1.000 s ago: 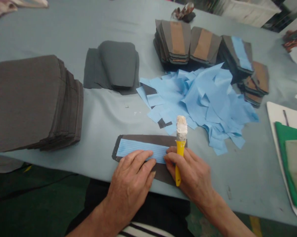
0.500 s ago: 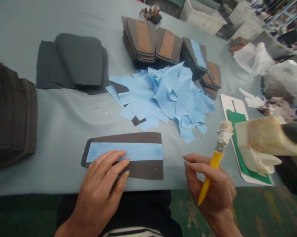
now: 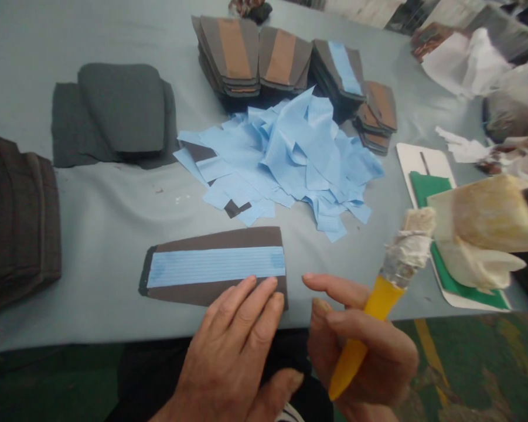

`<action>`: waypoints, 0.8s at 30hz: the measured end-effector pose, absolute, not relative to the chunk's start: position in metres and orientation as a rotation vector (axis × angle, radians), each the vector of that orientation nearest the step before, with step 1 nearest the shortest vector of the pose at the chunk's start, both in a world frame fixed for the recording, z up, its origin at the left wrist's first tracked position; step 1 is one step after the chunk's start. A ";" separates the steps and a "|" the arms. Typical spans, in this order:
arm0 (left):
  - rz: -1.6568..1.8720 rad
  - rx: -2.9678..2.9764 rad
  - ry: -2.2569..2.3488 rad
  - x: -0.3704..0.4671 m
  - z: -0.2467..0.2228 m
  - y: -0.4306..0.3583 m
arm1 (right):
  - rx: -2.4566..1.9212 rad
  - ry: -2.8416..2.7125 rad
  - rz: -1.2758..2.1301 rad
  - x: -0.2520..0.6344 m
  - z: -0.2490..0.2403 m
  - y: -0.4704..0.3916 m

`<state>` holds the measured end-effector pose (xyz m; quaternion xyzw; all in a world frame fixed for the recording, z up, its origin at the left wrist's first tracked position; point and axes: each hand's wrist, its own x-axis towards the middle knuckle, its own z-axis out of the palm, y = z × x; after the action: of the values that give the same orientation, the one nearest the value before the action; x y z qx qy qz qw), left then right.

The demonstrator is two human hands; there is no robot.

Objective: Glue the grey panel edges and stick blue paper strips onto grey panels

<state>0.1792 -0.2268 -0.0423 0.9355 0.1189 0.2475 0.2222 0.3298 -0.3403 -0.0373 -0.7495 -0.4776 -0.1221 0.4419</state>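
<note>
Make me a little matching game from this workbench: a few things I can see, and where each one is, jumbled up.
Things:
1. brush
2. blue strip pile
3. dark piece with blue strip
4. tall dark stack

Places:
A. far left edge of the table
B. under the left hand's fingertips
C. middle of the table
D. in the right hand

Pairs: 1-D, 2-C, 3-B, 4-A

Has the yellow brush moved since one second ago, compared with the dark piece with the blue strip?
Yes. The yellow brush in the right hand has gone rightward, off the dark piece, toward the green board.
</note>
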 end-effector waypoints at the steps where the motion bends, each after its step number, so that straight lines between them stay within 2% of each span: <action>1: 0.684 2.681 0.271 0.183 -0.045 -0.230 | -1.849 -1.174 -0.320 0.331 -0.037 -0.339; 6: 0.599 2.838 0.261 0.191 -0.058 -0.238 | -1.862 -1.218 -0.394 0.343 -0.050 -0.335; 11: 0.626 2.841 0.272 0.188 -0.063 -0.240 | -1.859 -1.364 -0.302 0.347 -0.067 -0.338; 18: 0.624 2.769 0.219 0.184 -0.068 -0.239 | -1.870 -1.453 -0.204 0.351 -0.062 -0.346; 24: 0.566 2.565 -0.004 0.177 -0.064 -0.233 | -1.880 -1.472 -0.207 0.352 -0.061 -0.346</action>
<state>0.1772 -0.2326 -0.0638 0.9444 -0.0015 0.2083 0.2545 0.3522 -0.3457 -0.0613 -0.7306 -0.5721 -0.0806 0.3639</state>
